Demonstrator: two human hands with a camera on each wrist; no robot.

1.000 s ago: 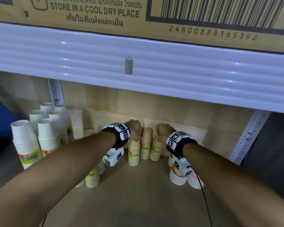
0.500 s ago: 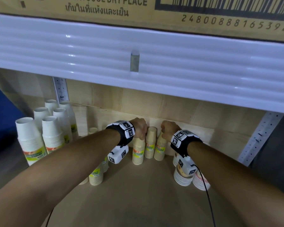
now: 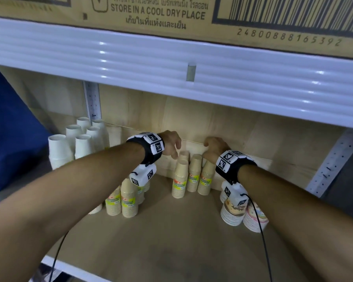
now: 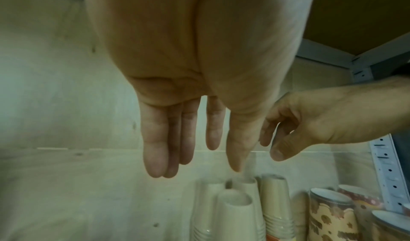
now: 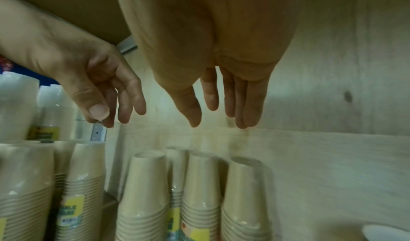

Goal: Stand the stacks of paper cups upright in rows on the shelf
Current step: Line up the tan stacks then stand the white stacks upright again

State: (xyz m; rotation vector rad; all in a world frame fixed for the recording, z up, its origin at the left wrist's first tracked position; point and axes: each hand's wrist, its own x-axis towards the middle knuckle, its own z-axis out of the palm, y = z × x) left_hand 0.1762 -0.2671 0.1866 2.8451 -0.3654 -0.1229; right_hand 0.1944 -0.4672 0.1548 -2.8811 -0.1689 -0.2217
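Hands lifted clear of the kraft cup stacks at the shelf's back edge

Half a second ago both hands sat down on the stack tops; now the left hand (image 3: 170, 146) and right hand (image 3: 213, 148) hover just above them, each grip spread loose with fingers (image 4: 155, 144) hanging down and holding nothing (the wrist views show clear air under the fingertips). The kraft cup stacks (image 3: 193, 174) stand upright, rims down, touching one another in a short row against the wooden back panel (image 3: 243, 129). Judging by that release, this row is settled; more kraft stacks (image 3: 122, 200) near the shelf's left side and printed cup stacks (image 3: 243, 212) on the right probably come next.
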